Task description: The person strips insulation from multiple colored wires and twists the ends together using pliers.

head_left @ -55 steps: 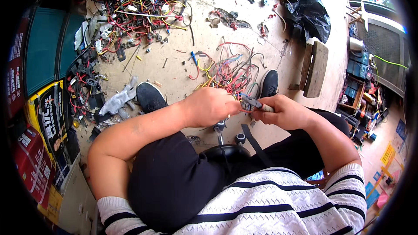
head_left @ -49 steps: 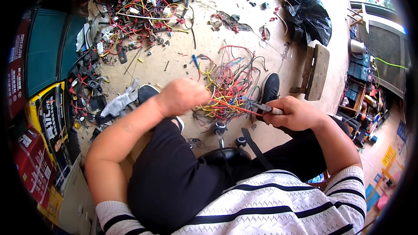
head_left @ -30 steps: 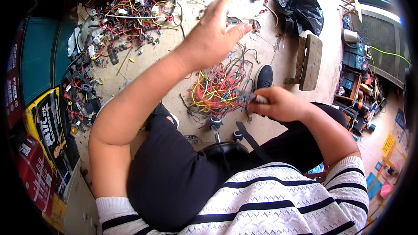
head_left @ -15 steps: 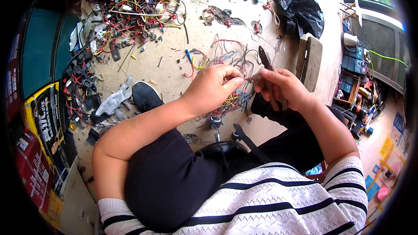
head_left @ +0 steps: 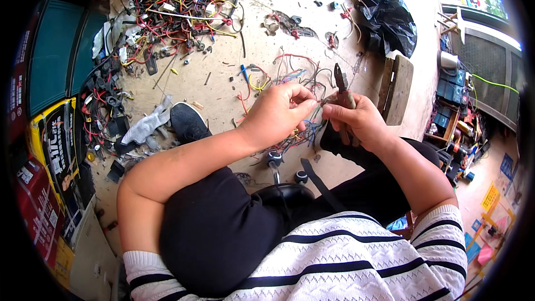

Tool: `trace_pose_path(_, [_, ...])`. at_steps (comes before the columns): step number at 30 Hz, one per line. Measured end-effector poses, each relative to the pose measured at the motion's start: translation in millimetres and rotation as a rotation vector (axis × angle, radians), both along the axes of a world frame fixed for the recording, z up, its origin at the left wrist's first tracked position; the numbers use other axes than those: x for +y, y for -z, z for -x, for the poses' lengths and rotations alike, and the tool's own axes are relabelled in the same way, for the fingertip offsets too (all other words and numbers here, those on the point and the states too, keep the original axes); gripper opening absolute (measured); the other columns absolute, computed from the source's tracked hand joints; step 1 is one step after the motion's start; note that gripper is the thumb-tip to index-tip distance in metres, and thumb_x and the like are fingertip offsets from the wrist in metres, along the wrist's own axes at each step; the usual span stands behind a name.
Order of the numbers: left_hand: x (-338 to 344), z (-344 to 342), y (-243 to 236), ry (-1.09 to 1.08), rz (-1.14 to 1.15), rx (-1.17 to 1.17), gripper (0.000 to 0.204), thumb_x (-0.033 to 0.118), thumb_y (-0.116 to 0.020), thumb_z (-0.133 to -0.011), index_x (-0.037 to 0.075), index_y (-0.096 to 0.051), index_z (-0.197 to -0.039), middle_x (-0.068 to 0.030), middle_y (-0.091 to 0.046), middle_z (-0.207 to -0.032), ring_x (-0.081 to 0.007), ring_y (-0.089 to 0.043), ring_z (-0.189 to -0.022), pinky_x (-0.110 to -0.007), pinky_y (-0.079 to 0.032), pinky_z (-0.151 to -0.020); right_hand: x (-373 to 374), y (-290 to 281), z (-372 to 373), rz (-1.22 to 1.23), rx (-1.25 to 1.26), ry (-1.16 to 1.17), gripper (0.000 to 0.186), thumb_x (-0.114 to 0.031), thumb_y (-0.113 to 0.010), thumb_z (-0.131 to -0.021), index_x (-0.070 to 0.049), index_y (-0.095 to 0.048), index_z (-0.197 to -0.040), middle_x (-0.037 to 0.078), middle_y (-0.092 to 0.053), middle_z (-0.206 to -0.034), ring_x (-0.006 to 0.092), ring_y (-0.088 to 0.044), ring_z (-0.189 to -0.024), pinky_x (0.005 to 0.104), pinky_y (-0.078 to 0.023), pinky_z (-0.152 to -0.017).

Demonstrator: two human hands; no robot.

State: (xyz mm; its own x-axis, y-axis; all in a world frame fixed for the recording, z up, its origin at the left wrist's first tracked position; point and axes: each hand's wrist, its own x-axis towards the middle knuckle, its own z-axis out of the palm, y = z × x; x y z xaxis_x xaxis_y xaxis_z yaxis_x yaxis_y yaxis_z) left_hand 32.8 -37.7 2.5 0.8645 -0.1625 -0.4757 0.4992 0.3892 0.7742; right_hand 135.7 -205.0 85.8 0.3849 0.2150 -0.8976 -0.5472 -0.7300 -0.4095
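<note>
A pair of dark pliers point(head_left: 340, 81) is held in my right hand point(head_left: 361, 118), its jaws pointing up and away and its handles passing through the curled fingers. Just left of it, my left hand point(head_left: 278, 112) is closed in a pinch. A thin wire end seems to run from the left fingertips to the right thumb and index finger, too small to make out well. Under and beyond both hands, a loose bunch of coloured wires point(head_left: 288, 57) lies on the floor point(head_left: 217, 97), partly hidden by the left hand.
A large tangle of wires point(head_left: 173, 0) covers the far left. Black and metal parts point(head_left: 108, 100) lie along the left, by a grey-white bag point(head_left: 146, 125). At right are a wooden stool point(head_left: 400, 89), a black plastic bag point(head_left: 390, 22) and crates point(head_left: 448, 81). A wheeled seat base point(head_left: 275, 160) stands between my legs.
The pliers have turned more upright in my right hand, which has shifted slightly down and left. My left hand stays in its pinch near it. The whole view has moved a little.
</note>
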Motion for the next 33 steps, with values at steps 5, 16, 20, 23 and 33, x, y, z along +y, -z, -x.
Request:
trace_pose_path(5, [-7.7,2.8,15.0,-0.011,0.009,-0.089,0.02,0.013,-0.063,-0.094,-0.001,-0.062,-0.107,-0.0037,-0.066,-0.087,-0.0074,-0.063,-0.074,-0.022,-0.052,-0.068,-7.9,12.1,4.1,-0.067,-0.054,0.056,0.019,-0.02,-0.072,-0.087,-0.005,-0.065,-0.097,0.001,-0.058,-0.069,0.006,-0.047,-0.045,0.022,-0.033,-0.038])
trace_pose_path(16, [-12.1,3.4,13.7,0.032,0.089,-0.137,0.016,0.011,-0.059,-0.096,0.002,-0.06,-0.109,-0.005,-0.063,-0.101,-0.01,-0.062,-0.087,-0.026,-0.054,-0.074,-6.8,11.5,11.5,-0.137,-0.257,-0.313,0.02,-0.016,-0.069,-0.089,-0.001,-0.063,-0.101,0.0,-0.063,-0.079,0.0055,-0.051,-0.075,0.0272,-0.047,-0.07])
trace_pose_path(20, [-20.4,2.7,13.1,-0.086,0.364,0.039,0.014,0.012,-0.053,-0.099,0.003,-0.057,-0.109,-0.0036,-0.062,-0.097,-0.0107,-0.062,-0.087,-0.028,-0.056,-0.071,1.1,5.7,7.3,-0.109,-0.347,-0.419,0.016,-0.014,-0.067,-0.088,-0.001,-0.061,-0.095,0.005,-0.06,-0.073,0.008,-0.049,-0.069,0.0295,-0.046,-0.066])
trace_pose_path(23, [-19.7,-1.9,6.8,-0.12,0.508,0.161,0.014,0.014,-0.052,-0.1,0.004,-0.056,-0.108,-0.0036,-0.061,-0.096,-0.0109,-0.061,-0.084,-0.028,-0.055,-0.068,1.7,5.1,6.8,-0.087,-0.425,-0.468,0.015,-0.014,-0.066,-0.086,-0.001,-0.059,-0.09,0.009,-0.056,-0.068,0.0109,-0.047,-0.064,0.0314,-0.044,-0.062])
trace_pose_path(33, [-24.4,2.0,6.1,-0.11,0.435,0.112,0.014,0.014,-0.054,-0.099,0.003,-0.055,-0.107,-0.0036,-0.06,-0.091,-0.0081,-0.058,-0.075,-0.025,-0.051,-0.059,1.4,11.3,15.3,-0.162,-0.274,-0.254,0.013,-0.014,-0.058,-0.091,-0.001,-0.06,-0.09,0.002,-0.057,-0.072,0.0088,-0.049,-0.062,0.0277,-0.043,-0.058])
